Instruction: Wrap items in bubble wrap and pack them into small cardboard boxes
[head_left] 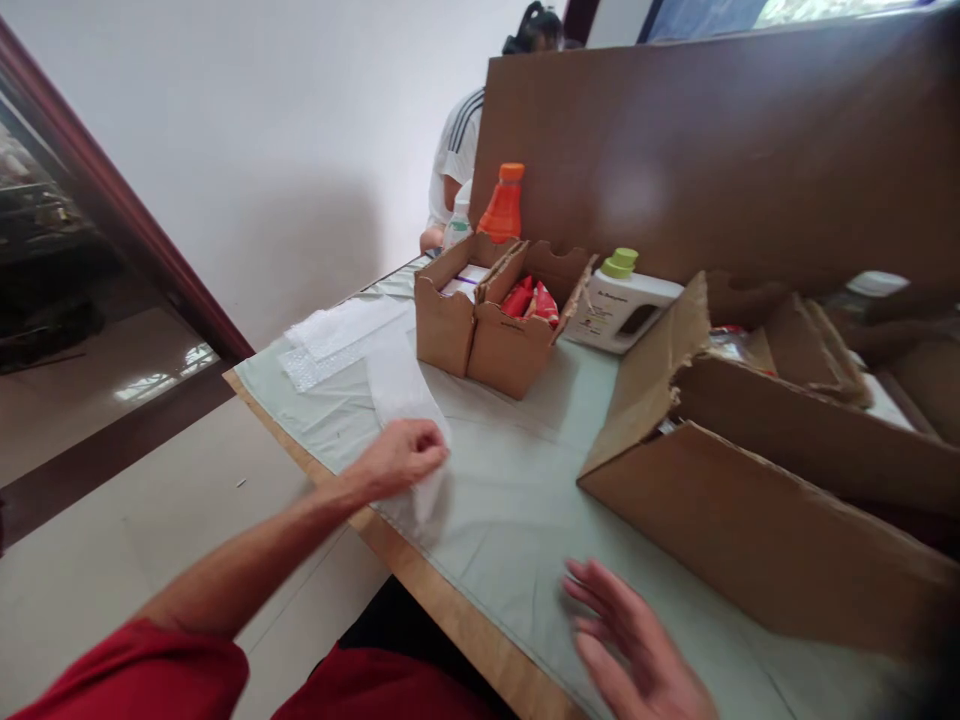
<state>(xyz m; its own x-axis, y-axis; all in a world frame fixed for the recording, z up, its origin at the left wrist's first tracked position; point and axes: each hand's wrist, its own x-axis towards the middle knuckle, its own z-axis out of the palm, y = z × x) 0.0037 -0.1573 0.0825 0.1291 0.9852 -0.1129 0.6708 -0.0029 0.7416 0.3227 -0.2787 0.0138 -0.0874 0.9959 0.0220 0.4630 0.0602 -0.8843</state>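
My left hand (pixel 409 455) is closed on a thin white translucent plastic bag (pixel 401 380), which lies partly along the cloth and passes under the fist. Beyond it, flat white sheets or bags, one of them bubble wrap (pixel 306 368), rest near the table's left corner. Over the near part of the cloth, my right hand (pixel 634 640) has its fingers apart and holds nothing. It is slightly blurred, in front of a large open cardboard box (pixel 750 530).
Two small cardboard bins (pixel 499 355) hold white and red packets. Behind them stand an orange bottle (pixel 504 205) and a clear bottle (pixel 457 225). A white jug (pixel 622 305) with a green cap is beside them. A tall cardboard panel (pixel 675 150) partly hides a person (pixel 456 150).
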